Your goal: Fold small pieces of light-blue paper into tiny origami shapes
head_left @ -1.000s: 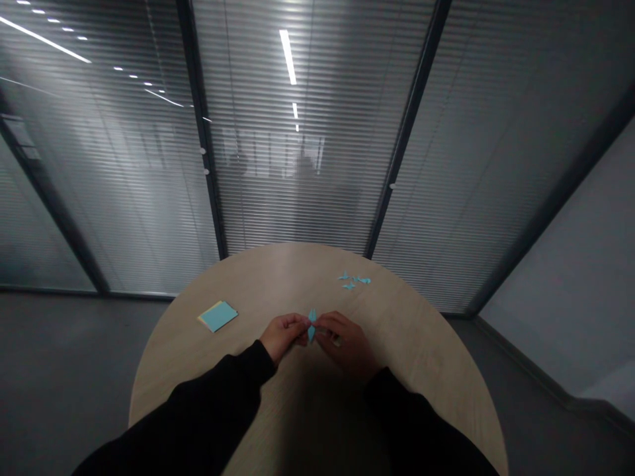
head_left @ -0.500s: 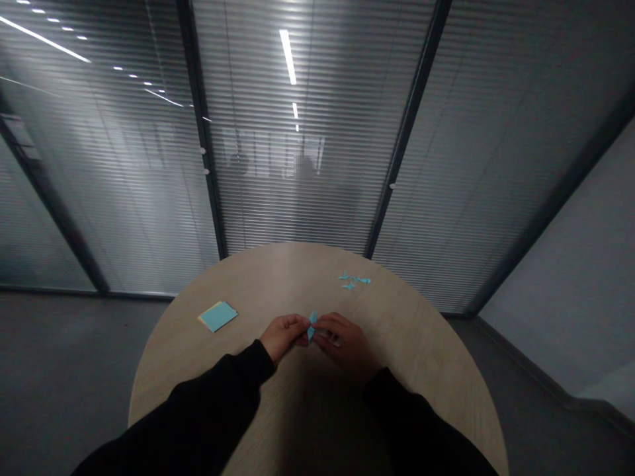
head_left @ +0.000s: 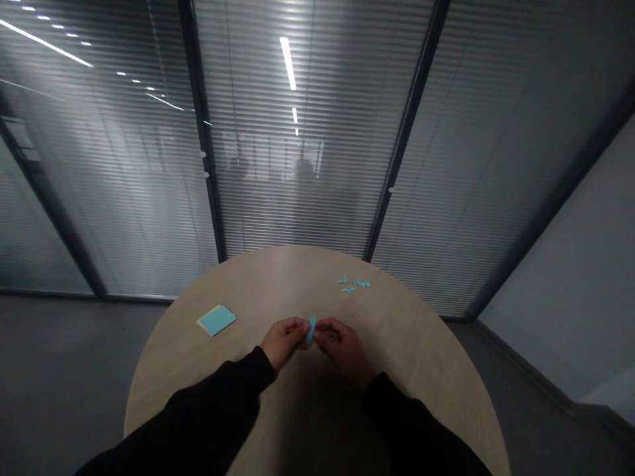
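Note:
A small folded piece of light blue paper (head_left: 311, 328) stands upright between my two hands above the middle of the round wooden table (head_left: 421, 370). My left hand (head_left: 282, 339) pinches its left side with closed fingers. My right hand (head_left: 342, 346) pinches its right side, fingers curled. Both arms wear black sleeves.
A small stack of square paper sheets (head_left: 217, 319), blue on top, lies on the table to the left. Several small folded blue paper shapes (head_left: 353, 284) lie at the table's far right side. Glass walls with blinds stand behind the table.
The folded paper now looks narrower and more upright between my fingertips. My right hand's fingers have curled in tighter. The view has shifted slightly.

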